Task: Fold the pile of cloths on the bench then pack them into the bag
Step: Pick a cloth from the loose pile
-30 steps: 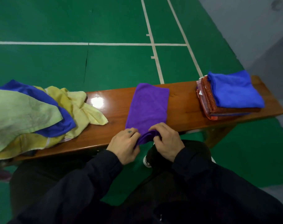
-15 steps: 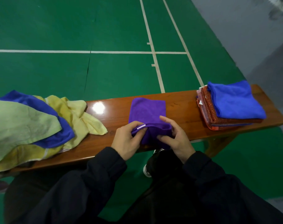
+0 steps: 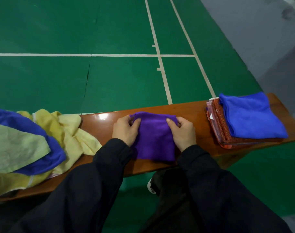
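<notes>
**Purple cloth folded over and laid flat on the worktop**

Both hands have carried the near end of the purple cloth (image 3: 153,138) forward since a moment ago, when they pinched it at the near edge of the worktop (image 3: 193,113); the doubled cloth now lies as a compact, roughly square pad in the middle of the worktop, its near edge close to the worktop's near edge. That reads as one more fold finished, with only pressing or one last fold left before this piece can join the folded ones.

Nearest the camera, dark sleeves (image 3: 109,165) run up to the hands. The left hand (image 3: 124,130) holds the cloth's far left corner, its grip closed on the fabric between thumb and fingers. The right hand (image 3: 183,132) does the same at the far right corner, thumb on top and clamped on the cloth.

The purple cloth looks soft and plush, evenly coloured, with slightly rounded edges and no loose flaps showing.

At the left end of the worktop the unfolded pile (image 3: 34,143) lies loose: pale green, deep blue and yellow cloths overlapping and spilling over the near edge. At the right end a neat folded stack (image 3: 244,121) sits with a blue cloth on top of reddish patterned ones. Several cloths remain to fold, so the task seems about midway. No bag is in view.
</notes>
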